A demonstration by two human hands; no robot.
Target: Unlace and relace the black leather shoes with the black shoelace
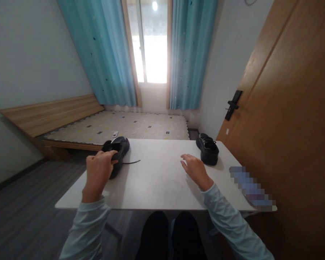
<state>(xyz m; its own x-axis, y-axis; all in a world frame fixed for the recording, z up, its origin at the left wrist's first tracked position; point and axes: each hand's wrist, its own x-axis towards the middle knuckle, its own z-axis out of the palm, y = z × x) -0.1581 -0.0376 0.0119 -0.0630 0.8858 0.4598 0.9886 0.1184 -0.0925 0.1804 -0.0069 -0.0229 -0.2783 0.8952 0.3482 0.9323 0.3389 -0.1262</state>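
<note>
Clerk: Item one, and its place?
Keeper: Left shoe (pixel 120 159), black, at the far left part of the white bench (pixel 157 173), toe pointing away from the person. One dark lace (pixel 131 162) trails from its side, loose across the bench top.

Clerk: Handling?
Keeper: Left hand (pixel 99 169), thumb and fingers pinching the shoe at the rim of its opening. Whether the sole sits flat cannot be told; the hand covers part of it.

Clerk: Item two?
Keeper: Right shoe (pixel 208 150), black, laced, upright near the far right corner of the same bench, heel towards the person. Well apart from item one.

Clerk: And the other hand?
Keeper: Right hand (pixel 196 171), fingers loosely spread, thumb apart from them, just beside the right shoe on its near-left side. Contact with the bench top: cannot tell.

Clerk: Also on the bench?
Keeper: One bluish item (pixel 250 187), pixelated, along the right edge; kind not legible.

Clerk: Surroundings?
Keeper: Beyond the bench, one bed with a patterned mattress (pixel 141 124) and a wooden headboard (pixel 56 112); on the mattress, a small white device (pixel 115 134). Behind, a bright window (pixel 155 54) between blue curtains (pixel 105 54). To the right, one brown door (pixel 295 126) with a black handle (pixel 233 104).

Clerk: Sleeves?
Keeper: Pale blue-green, both arms.
</note>
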